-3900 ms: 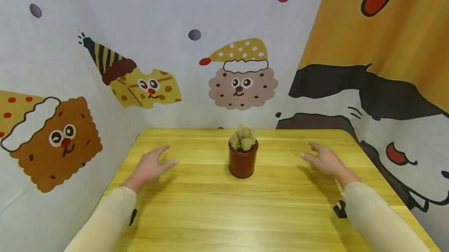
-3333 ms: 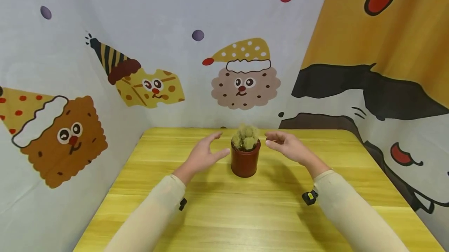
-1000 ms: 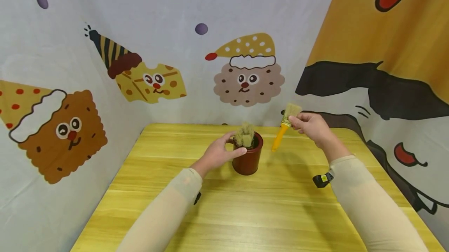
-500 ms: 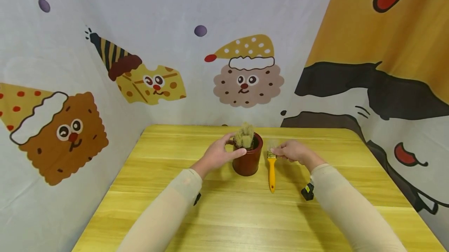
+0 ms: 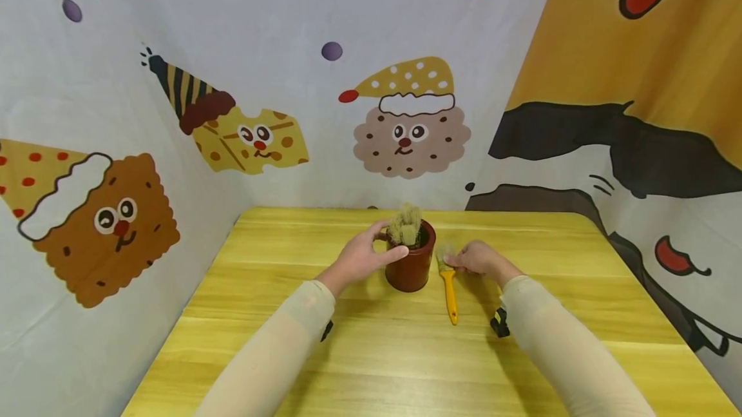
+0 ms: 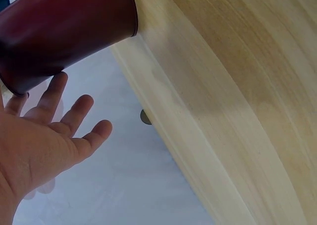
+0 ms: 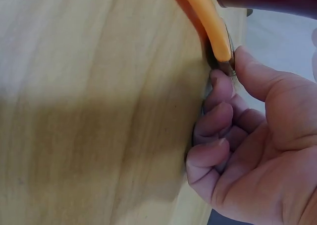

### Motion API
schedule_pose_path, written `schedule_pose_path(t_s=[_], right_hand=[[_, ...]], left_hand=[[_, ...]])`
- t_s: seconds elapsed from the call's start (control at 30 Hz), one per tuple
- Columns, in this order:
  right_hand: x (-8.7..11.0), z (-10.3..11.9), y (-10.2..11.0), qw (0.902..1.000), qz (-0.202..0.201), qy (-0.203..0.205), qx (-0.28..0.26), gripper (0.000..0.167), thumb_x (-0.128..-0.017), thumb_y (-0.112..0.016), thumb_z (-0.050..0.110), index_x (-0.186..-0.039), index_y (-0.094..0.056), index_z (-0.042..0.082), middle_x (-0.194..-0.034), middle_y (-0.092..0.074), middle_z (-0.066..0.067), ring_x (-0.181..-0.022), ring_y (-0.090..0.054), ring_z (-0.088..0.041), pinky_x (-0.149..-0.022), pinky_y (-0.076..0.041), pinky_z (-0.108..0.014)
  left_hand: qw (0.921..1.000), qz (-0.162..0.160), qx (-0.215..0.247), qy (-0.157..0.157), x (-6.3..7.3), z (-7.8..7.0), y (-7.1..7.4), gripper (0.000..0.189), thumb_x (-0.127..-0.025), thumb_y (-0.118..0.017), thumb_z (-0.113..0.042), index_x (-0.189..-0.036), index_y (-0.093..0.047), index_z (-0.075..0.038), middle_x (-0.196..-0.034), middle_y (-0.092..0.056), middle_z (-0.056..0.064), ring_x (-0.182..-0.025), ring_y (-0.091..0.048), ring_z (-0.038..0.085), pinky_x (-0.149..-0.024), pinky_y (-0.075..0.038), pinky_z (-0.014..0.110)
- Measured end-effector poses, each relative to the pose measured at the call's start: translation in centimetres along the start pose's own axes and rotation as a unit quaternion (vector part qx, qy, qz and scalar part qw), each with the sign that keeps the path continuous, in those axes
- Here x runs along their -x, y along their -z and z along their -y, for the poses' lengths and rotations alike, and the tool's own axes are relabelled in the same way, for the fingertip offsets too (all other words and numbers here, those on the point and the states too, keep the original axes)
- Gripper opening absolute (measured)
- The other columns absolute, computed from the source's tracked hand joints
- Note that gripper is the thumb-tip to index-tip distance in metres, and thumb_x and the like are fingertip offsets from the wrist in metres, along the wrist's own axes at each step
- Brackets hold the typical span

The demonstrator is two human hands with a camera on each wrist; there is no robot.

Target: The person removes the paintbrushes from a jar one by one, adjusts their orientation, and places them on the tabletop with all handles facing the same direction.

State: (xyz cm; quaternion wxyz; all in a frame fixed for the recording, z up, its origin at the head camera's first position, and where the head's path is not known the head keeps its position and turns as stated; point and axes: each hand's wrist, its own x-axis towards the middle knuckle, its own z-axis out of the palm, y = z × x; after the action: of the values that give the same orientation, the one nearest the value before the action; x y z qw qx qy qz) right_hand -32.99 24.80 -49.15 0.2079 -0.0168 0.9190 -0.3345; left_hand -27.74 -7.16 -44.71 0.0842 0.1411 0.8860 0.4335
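A dark red cylindrical cup (image 5: pixel 410 272) stands upright on the table, with several pale brush heads (image 5: pixel 406 227) sticking up out of it. My left hand (image 5: pixel 362 256) holds the cup at its rim, thumb on the near side and fingers at the far left. In the left wrist view the lower fingers (image 6: pixel 79 108) spread free below the cup. Just right of the cup is a paintbrush (image 5: pixel 449 288) with a yellow-orange handle. My right hand (image 5: pixel 478 259) pinches it by the bristle end, low over the tabletop, the handle pointing toward me.
The wooden table (image 5: pixel 377 365) reaches back to a white cloth wall printed with cartoon food figures (image 5: pixel 411 140). A small dark device (image 5: pixel 500 323) is strapped under the right wrist.
Both hands came in to the cup. The right hand took out a paintbrush, then lowered it to the table beside the cup, moving it slightly since half a second ago. The left hand stays.
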Motion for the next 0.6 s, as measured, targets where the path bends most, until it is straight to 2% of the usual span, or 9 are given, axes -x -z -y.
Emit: schedule_pose_path(t_s=[0.23,0.6], right_hand=[[-0.30,-0.23,-0.43,0.9993,-0.027,-0.009,0.024,0.052,-0.102,-0.072,0.046,-0.063,-0.065,0.012,-0.052,-0.042,0.007,-0.052,-0.038,-0.014,-0.055,-0.037,-0.030],[0.17,0.05,-0.49,0.9994,-0.027,-0.007,0.022,0.051,-0.103,-0.070,0.047,-0.066,-0.066,0.012,-0.054,-0.045,0.006,-0.055,-0.041,-0.015,-0.058,-0.039,-0.030]], left_hand=[[1.0000,-0.003,-0.009,-0.002,0.00,-0.03,0.04,0.089,-0.090,-0.066,-0.081,-0.165,-0.032,-0.048,-0.161,-0.054,0.004,-0.145,-0.055,0.033,-0.114,-0.049,0.061],[1.0000,-0.001,-0.004,-0.002,-0.02,0.08,0.08,0.090,-0.090,-0.066,-0.081,-0.165,-0.033,-0.046,-0.160,-0.055,0.004,-0.144,-0.056,0.033,-0.112,-0.050,0.060]])
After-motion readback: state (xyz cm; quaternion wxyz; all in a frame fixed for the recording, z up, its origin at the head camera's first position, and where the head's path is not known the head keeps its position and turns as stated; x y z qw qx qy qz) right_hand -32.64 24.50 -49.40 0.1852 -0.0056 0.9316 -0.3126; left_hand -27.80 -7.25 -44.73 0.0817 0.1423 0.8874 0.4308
